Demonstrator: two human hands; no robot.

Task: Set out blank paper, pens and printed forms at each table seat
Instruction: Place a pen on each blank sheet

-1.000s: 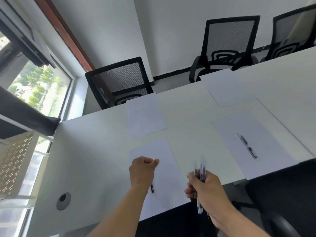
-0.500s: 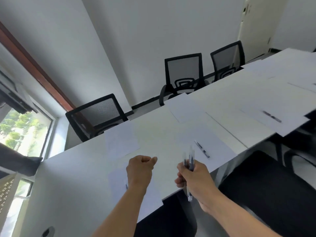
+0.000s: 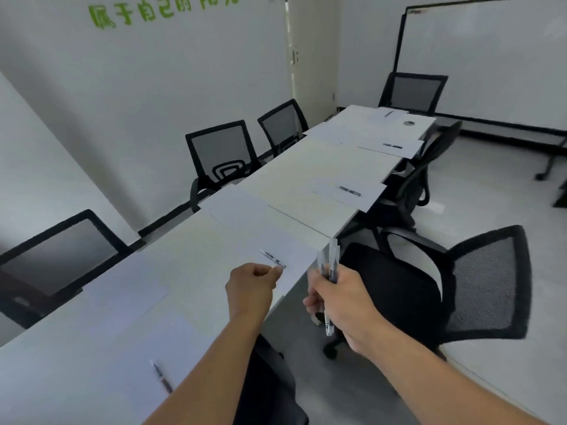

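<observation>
A long white table point(image 3: 310, 176) carries blank paper sheets at its seats. My right hand point(image 3: 340, 297) is shut on a bundle of pens point(image 3: 329, 260), held upright just off the table's near edge. My left hand point(image 3: 251, 285) is a closed fist with nothing seen in it, hovering over the near edge. A pen point(image 3: 273, 258) lies on a sheet point(image 3: 245, 237) just beyond its knuckles, apart from the fingers. Another pen point(image 3: 162, 377) rests on the nearest sheet point(image 3: 122, 363). Farther sheets carry a pen point(image 3: 349, 190) and a pen point(image 3: 392, 146).
Black mesh chairs stand along the far side point(image 3: 222, 157) and near side point(image 3: 478, 286), one right beside my right arm. A whiteboard point(image 3: 484, 59) fills the far right wall. Open grey floor point(image 3: 491, 191) lies to the right of the table.
The view has swung right along the table, from the window end toward the whiteboard. My hands moved with it, past the first sheet; the fist stays closed and the pens stay gripped.
</observation>
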